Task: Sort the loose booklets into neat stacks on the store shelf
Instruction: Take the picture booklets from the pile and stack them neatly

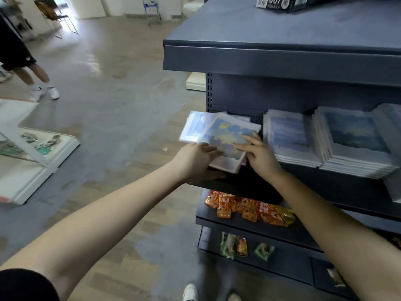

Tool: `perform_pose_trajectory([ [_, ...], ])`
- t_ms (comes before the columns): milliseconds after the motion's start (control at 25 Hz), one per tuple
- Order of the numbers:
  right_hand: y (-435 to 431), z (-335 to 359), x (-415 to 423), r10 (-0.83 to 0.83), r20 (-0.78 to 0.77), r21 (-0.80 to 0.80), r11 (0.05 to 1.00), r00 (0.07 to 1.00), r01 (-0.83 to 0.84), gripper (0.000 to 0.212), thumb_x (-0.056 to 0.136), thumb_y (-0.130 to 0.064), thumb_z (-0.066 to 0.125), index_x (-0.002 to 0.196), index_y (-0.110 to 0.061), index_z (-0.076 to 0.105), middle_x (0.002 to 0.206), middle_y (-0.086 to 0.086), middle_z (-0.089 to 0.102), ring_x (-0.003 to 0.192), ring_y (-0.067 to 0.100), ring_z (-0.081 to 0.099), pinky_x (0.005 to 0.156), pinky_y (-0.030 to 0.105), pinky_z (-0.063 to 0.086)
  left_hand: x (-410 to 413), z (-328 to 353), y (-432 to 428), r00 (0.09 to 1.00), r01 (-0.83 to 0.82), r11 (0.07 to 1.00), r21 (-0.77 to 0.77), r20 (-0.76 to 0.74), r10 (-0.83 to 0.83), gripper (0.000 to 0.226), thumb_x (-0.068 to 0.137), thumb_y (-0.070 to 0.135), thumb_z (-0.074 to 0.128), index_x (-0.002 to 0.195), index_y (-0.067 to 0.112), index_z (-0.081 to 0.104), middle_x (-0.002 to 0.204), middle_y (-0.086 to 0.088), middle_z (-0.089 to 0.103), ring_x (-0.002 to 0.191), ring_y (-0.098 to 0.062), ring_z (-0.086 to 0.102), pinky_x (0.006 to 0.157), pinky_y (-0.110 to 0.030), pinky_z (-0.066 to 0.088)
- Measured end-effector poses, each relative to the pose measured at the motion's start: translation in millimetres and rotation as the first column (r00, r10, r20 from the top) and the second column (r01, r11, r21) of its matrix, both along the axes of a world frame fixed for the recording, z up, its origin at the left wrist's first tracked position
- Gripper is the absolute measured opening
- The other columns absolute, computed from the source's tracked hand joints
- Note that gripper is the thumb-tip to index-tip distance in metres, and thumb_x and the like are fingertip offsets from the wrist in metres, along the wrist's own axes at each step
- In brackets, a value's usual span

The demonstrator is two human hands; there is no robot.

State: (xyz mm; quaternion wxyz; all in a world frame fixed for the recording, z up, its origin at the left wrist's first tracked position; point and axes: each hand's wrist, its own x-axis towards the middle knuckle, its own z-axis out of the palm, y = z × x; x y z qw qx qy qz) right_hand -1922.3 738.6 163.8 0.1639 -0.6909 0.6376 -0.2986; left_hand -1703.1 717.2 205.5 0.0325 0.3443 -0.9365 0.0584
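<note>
The left hand [195, 161] grips the loose booklets [223, 135] by their left edge. The right hand [260, 158] lies flat on top.

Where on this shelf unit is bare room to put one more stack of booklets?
The top shelf is bare in front of the black box. The booklet shelf is crowded: loose booklets between the left hand and right hand, then two neat stacks, narrow gaps between. Below, a bare strip runs before the orange packets.
</note>
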Motion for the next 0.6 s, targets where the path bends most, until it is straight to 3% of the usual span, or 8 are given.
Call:
perform_pose_trajectory([
  [80,-4.8,8.6,-15.1,-0.034,-0.041,0.061,0.997,0.999,0.036,0.056,0.083,0.015,0.039,0.120,-0.020,0.064,0.149,0.011,0.034,0.139,0.027,0.029,0.108,0.023,0.027,16.4,-6.4,-10.4,0.998,-0.054,0.993,0.102,0.021,0.052,0.064,0.085,0.049,0.059,0.142,0.030,0.038,0.143,-0.004,0.042,0.123,-0.027,0.045,0.089,-0.035,0.046],
  [160,-1.5,15.9,-17.7,0.025,-0.091,0.108,0.994,0.996,-0.015,0.061,0.081,0.011,0.039,0.126,-0.025,0.060,0.153,0.005,0.026,0.138,0.024,0.032,0.096,0.019,0.034,19.3,-14.7,-9.9,0.994,-0.056,0.987,0.153,-0.081,0.069,0.061,0.086,0.035,0.063,0.141,0.029,0.039,0.141,-0.011,0.041,0.120,-0.031,0.046,0.088,-0.038,0.047],
  [280,20.1,13.9,-7.8,0.183,-0.062,0.195,0.966,0.981,-0.168,0.059,0.087,0.001,0.044,0.136,-0.031,0.046,0.158,-0.004,0.009,0.145,0.025,0.004,0.112,0.034,0.019,6.7,-22.2,-8.7,0.978,-0.052,0.987,0.153,-0.193,0.081,0.054,0.080,0.022,0.070,0.131,0.018,0.053,0.131,-0.020,0.047,0.105,-0.038,0.055,0.081,-0.040,0.049],
  [400,34.4,5.4,-3.9,0.254,-0.121,0.250,0.943,0.960,-0.218,0.065,0.087,-0.020,0.057,0.143,-0.038,0.031,0.157,-0.012,-0.008,0.143,0.025,-0.017,0.114,0.046,0.012,1.7,-31.2,-12.3,0.961,-0.074,0.985,0.153,-0.253,0.111,0.050,0.071,0.023,0.076,0.119,0.015,0.063,0.125,-0.019,0.055,0.090,-0.044,0.058,0.074,-0.042,0.050],
  [480,35.1,0.9,-3.3,0.224,-0.157,0.219,0.958,0.962,-0.188,0.071,0.083,-0.034,0.067,0.143,-0.041,0.030,0.157,-0.010,-0.007,0.143,0.030,-0.013,0.114,0.048,0.015,-3.6,-31.7,-9.4,0.932,-0.086,0.988,0.126,-0.341,0.125,0.046,0.072,0.033,0.071,0.112,0.012,0.066,0.125,-0.017,0.058,0.087,-0.043,0.058,0.074,-0.043,0.051],
  [600,29.2,3.5,-3.7,0.086,-0.029,-0.004,0.996,0.996,-0.087,0.054,0.079,-0.027,0.072,0.130,-0.031,0.053,0.154,0.005,0.023,0.141,0.037,0.018,0.112,0.052,0.027,-24.1,-24.6,-6.6,0.911,-0.009,0.999,-0.031,-0.412,-0.004,0.047,0.072,0.045,0.056,0.096,0.005,0.066,0.110,-0.017,0.067,0.088,-0.025,0.050,0.076,-0.034,0.046],
])
